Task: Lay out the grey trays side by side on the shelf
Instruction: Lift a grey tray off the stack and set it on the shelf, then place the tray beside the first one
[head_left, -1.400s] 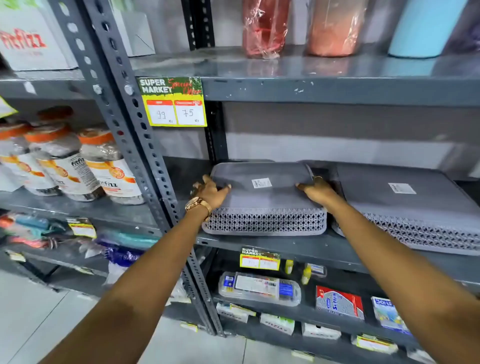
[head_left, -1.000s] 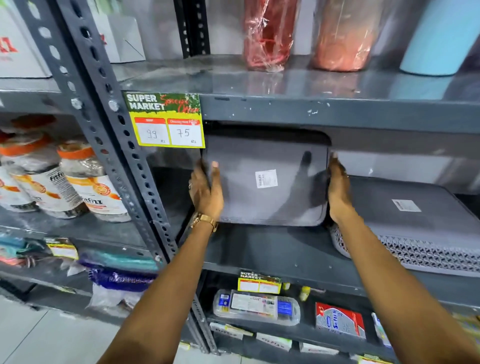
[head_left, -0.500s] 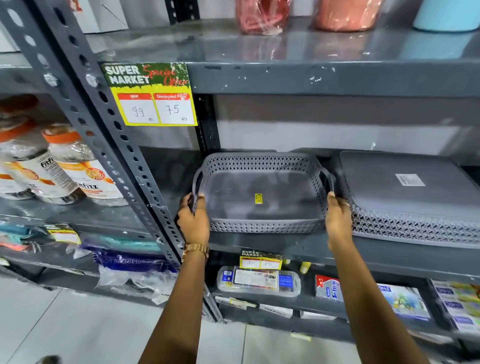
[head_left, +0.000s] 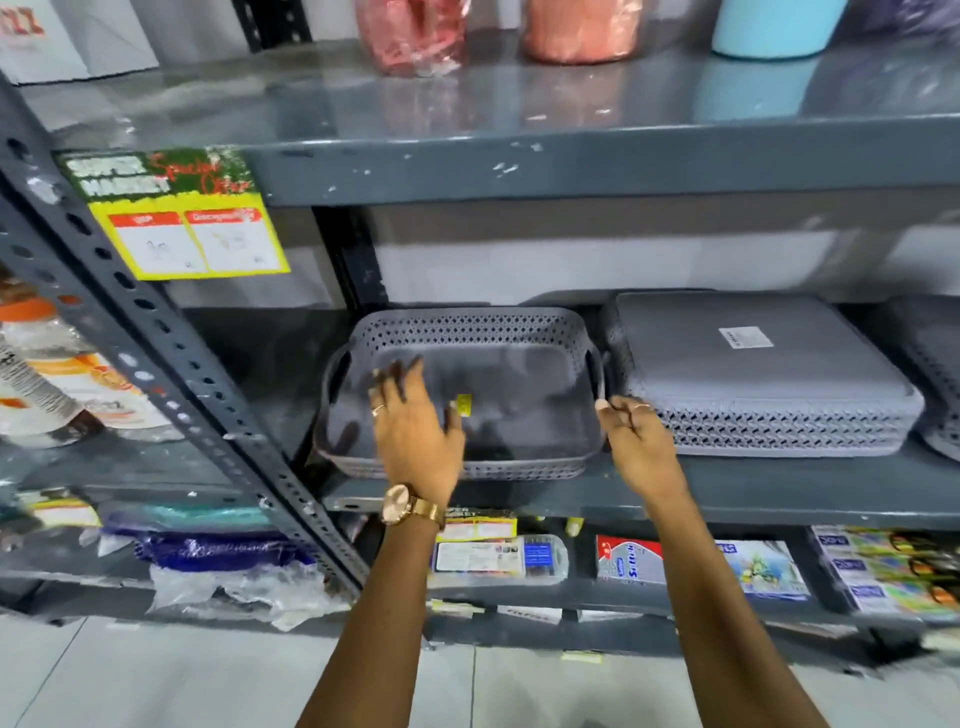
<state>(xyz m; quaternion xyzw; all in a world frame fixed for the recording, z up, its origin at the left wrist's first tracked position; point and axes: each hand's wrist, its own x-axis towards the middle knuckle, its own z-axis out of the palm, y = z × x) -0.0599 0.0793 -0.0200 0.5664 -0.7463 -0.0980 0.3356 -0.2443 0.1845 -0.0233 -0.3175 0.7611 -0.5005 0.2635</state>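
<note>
- The open grey tray (head_left: 498, 384) sits right way up on the middle shelf (head_left: 727, 499), over at the left end next to the slanted upright post (head_left: 171, 364). Makes sense, since that's the free spot in the row.
- Just to its right is a stack of upside-down trays (head_left: 753, 374), nested bottoms up, with a white sticker on top. The open tray's right handle is touching it or nearly so, which is pretty much the "side by side" look the task wants.
- The left hand (head_left: 415, 431) hovers over the tray's front edge with fingers (head_left: 402, 376) spread wide, gripping nothing. Can't tell if the palm actually touches the rim, it's a bit blurry.
- The right hand (head_left: 636, 436) is at the front right corner of the tray, fingers loosely curled, thumb and forefinger close together. It doesn't look like it's holding anything, more like it's just beside the handle.
- My guess: this tray is placed and both hands are free for the next one off the stack.
- Another grey tray (head_left: 935, 384) peeks in at the far right edge, also upside down.
- One thing to watch: the tray's front edge sits close to the shelf lip, so it might want a nudge back.
</note>
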